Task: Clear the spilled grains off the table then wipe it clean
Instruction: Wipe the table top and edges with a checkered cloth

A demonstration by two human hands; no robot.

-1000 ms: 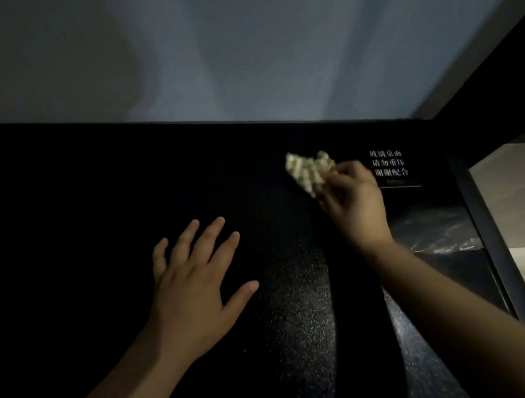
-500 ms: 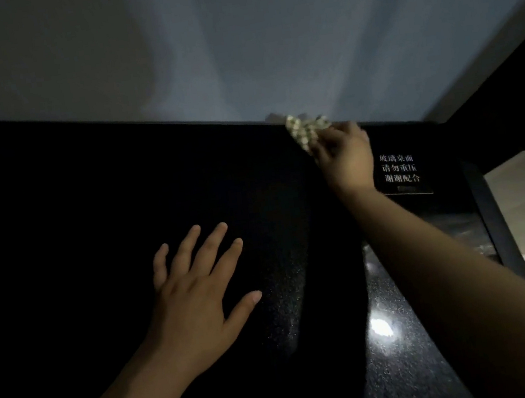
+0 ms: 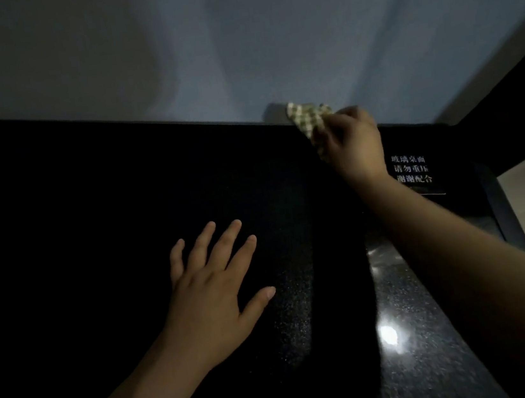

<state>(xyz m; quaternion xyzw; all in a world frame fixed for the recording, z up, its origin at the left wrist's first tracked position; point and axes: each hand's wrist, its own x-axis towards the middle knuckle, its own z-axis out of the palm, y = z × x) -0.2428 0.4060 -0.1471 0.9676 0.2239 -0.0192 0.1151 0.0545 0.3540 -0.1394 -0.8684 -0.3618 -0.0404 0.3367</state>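
Sign [image 3: 412, 169] beside right hand [image 3: 354, 143] gripping cloth [image 3: 305, 119]; wall [image 3: 233, 35] behind.

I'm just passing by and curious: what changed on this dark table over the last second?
The right hand, gripping the checked cloth, slid it away from the person, from beside the sign to the far edge of the table by the wall. Nothing was picked up or released. The left hand stayed flat on the table, fingers spread.

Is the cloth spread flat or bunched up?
Bunched up: the cloth shows crumpled folds, gripped in the right hand.
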